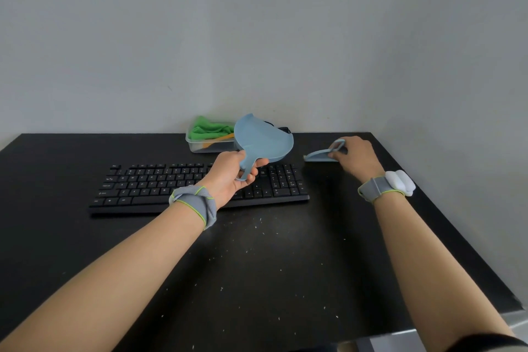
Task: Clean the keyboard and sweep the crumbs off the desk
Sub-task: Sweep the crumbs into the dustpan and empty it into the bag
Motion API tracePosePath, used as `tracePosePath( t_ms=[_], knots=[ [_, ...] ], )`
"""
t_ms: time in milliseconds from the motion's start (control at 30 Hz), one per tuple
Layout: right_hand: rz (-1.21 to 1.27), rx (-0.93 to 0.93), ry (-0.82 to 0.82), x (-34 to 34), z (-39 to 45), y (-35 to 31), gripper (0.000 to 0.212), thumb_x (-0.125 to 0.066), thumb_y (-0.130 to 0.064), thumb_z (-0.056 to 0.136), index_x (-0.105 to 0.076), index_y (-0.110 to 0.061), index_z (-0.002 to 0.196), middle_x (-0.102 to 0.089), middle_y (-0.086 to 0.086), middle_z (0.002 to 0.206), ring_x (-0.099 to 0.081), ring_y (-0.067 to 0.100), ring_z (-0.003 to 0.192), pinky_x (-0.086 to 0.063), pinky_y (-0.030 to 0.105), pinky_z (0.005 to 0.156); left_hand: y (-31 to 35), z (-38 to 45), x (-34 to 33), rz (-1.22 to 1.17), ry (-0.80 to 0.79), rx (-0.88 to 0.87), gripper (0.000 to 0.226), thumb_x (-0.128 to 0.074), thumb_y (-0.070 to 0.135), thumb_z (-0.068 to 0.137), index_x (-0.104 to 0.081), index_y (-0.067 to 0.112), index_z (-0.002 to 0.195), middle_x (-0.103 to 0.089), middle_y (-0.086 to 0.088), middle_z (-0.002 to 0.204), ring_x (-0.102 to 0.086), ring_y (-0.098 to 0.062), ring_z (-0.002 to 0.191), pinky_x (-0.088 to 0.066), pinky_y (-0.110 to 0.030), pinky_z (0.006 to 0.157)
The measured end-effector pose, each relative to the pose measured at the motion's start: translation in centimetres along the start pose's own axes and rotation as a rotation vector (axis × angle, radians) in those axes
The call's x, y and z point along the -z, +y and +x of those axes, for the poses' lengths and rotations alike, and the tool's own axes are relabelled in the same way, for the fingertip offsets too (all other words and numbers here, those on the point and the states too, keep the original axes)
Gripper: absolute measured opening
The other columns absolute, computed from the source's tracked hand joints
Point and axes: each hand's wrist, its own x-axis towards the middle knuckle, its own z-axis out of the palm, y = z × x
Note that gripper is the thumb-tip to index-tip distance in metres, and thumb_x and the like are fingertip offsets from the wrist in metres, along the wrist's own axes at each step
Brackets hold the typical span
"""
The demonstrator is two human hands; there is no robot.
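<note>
Here we see the left hand (234, 173) above the keyboard (197, 186), its grip curled round the loop handle of a blue dustpan (264, 140), which is held tilted up in the air over the keyboard's far edge. The right hand (355, 156) is down on the bench (285, 280) right of the keyboard, fingers pinching the loop handle of a small blue brush (321, 156) that lies flat on the bench. The keyboard sits mid-bench, long side toward us. Pale crumbs (257, 240) are scattered on the bench in front of the keyboard, nearer us, mostly between the two forearms. Behind the dustpan, by the wall, we note a clear box (204, 143) with a green cloth (208, 130) inside. Both wrists carry grey bands; the right one has a white unit (400, 182) on it.
</note>
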Motion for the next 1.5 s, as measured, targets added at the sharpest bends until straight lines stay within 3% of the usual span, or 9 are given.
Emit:
tracePosePath(
  t_ms=[167, 333, 533, 767, 967, 1167, 1233, 1333, 1500],
  knots=[
    [-0.138, -0.01, -0.132, 2.0, -2.1, -0.1, 0.021, -0.074, -0.026, 0.084, -0.074, -0.013, 0.101, -0.07, 0.009, 0.097, -0.065, 0.025, 0.095, -0.05, 0.031, 0.08, -0.3, -0.4, -0.2, -0.015, 0.01, -0.004, 0.028, -0.032, 0.012, 0.106, -0.058, 0.004, 0.114, -0.072, -0.018, 0.09, -0.049, -0.011, 0.051, -0.042, -0.017, 0.044],
    [-0.189, 0.043, -0.203, 4.2, -5.9, -1.6, 0.007, -0.073, -0.021, 0.084, -0.073, -0.014, 0.081, -0.061, 0.0, 0.069, -0.052, 0.009, 0.06, -0.035, 0.018, 0.051, -0.7, -2.1, -0.1, -0.055, 0.012, -0.003, 0.028, -0.031, 0.013, 0.106, -0.056, 0.004, 0.115, -0.071, -0.019, 0.093, -0.048, -0.011, 0.052, -0.042, -0.018, 0.042],
    [-0.202, 0.071, -0.329, 5.9, -9.8, -3.4, 0.014, -0.076, -0.028, 0.085, -0.071, -0.015, 0.087, -0.068, 0.003, 0.079, -0.065, 0.014, 0.064, -0.051, 0.022, 0.061, -1.0, -5.3, 0.7, -0.086, 0.012, -0.018, 0.028, -0.029, 0.014, 0.107, -0.052, 0.003, 0.118, -0.069, -0.019, 0.096, -0.047, -0.011, 0.053, -0.042, -0.017, 0.043],
    [-0.074, 0.178, -0.174, 5.3, -11.9, -7.3, 0.022, -0.076, -0.028, 0.083, -0.067, -0.018, 0.066, -0.057, 0.0, 0.058, -0.051, 0.011, 0.055, -0.038, 0.017, 0.049, -0.5, -7.2, 2.2, -0.096, 0.052, -0.037, 0.029, -0.027, 0.016, 0.108, -0.051, 0.004, 0.12, -0.068, -0.019, 0.099, -0.046, -0.011, 0.057, -0.042, -0.017, 0.042],
    [-0.067, 0.28, -0.231, 1.6, -12.4, -11.3, 0.021, -0.075, -0.03, 0.084, -0.071, -0.01, 0.08, -0.064, 0.004, 0.071, -0.055, 0.014, 0.064, -0.044, 0.025, 0.059, 0.5, -8.5, 4.0, -0.078, 0.108, -0.057, 0.027, -0.031, 0.016, 0.107, -0.054, 0.006, 0.115, -0.07, -0.016, 0.094, -0.048, -0.011, 0.055, -0.044, -0.017, 0.043],
    [-0.085, 0.319, -0.229, 0.7, -11.6, -12.6, 0.017, -0.075, -0.03, 0.084, -0.07, -0.015, 0.077, -0.062, -0.004, 0.067, -0.056, 0.009, 0.063, -0.038, 0.02, 0.054, 1.3, -9.4, 7.1, 0.115, 0.166, -0.048, 0.023, -0.038, 0.019, 0.104, -0.061, 0.016, 0.104, -0.075, -0.006, 0.083, -0.057, -0.013, 0.062, -0.049, -0.028, 0.067],
    [-0.093, 0.325, -0.235, 0.5, -11.3, -13.1, 0.02, -0.075, -0.029, 0.083, -0.071, -0.012, 0.076, -0.064, 0.001, 0.068, -0.056, 0.011, 0.063, -0.045, 0.025, 0.055, 1.7, -9.9, 8.4, 0.155, 0.194, -0.043, 0.023, -0.04, 0.019, 0.104, -0.062, 0.02, 0.099, -0.076, 0.0, 0.079, -0.059, -0.013, 0.069, -0.049, -0.033, 0.083],
    [-0.102, 0.325, -0.262, 0.6, -10.9, -13.5, 0.021, -0.075, -0.028, 0.082, -0.073, -0.007, 0.078, -0.069, 0.01, 0.072, -0.055, 0.012, 0.06, -0.053, 0.034, 0.063, 2.3, -10.8, 9.6, 0.235, 0.24, -0.034, 0.022, -0.041, 0.021, 0.103, -0.061, 0.025, 0.096, -0.076, 0.002, 0.093, -0.062, -0.016, 0.088, -0.041, -0.043, 0.104],
    [-0.108, 0.349, -0.303, 0.6, -11.1, -14.3, 0.025, -0.074, -0.023, 0.083, -0.062, -0.019, 0.062, -0.061, -0.002, 0.062, -0.055, 0.012, 0.057, -0.044, 0.021, 0.054, 2.5, -11.3, 10.5, 0.27, 0.293, -0.013, 0.022, -0.041, 0.023, 0.104, -0.059, 0.026, 0.091, -0.073, -0.001, 0.112, -0.061, -0.017, 0.101, -0.034, -0.048, 0.11]
  ],
)
